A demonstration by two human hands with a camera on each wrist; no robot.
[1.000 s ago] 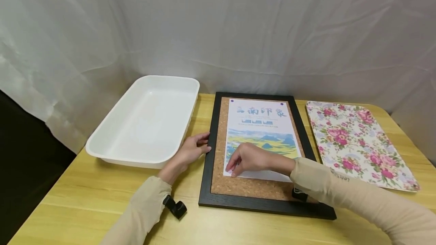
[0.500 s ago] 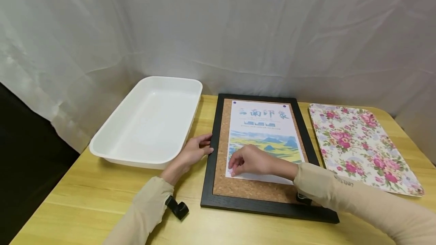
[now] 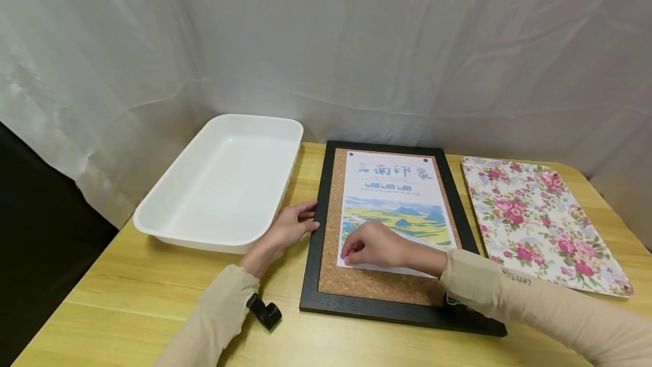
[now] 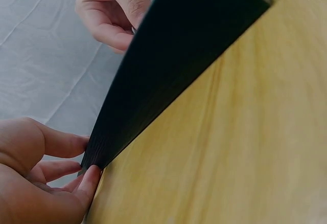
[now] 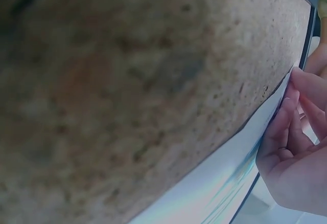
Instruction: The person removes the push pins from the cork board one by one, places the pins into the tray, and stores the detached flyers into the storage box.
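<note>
Wooden table point(image 3: 153, 293): poster point(image 3: 394, 197) runs lengthwise away from both hands.
Right hand point(image 3: 374, 245) pinches its near-left corner; left hand point(image 3: 285, 228), fingers relaxed, rests against frame point(image 3: 312, 254) beside it.

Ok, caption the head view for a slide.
Right hand pinches the poster corner on a framed cork board; left hand steadies the frame.

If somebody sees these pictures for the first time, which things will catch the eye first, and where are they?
The eye goes first to the black-framed cork board at the table's middle, with a colourful poster lying on it. The right hand pinches the poster's near left corner, while the left hand rests against the frame's left edge. A white tray sits on the left and a floral tray on the right.
</note>
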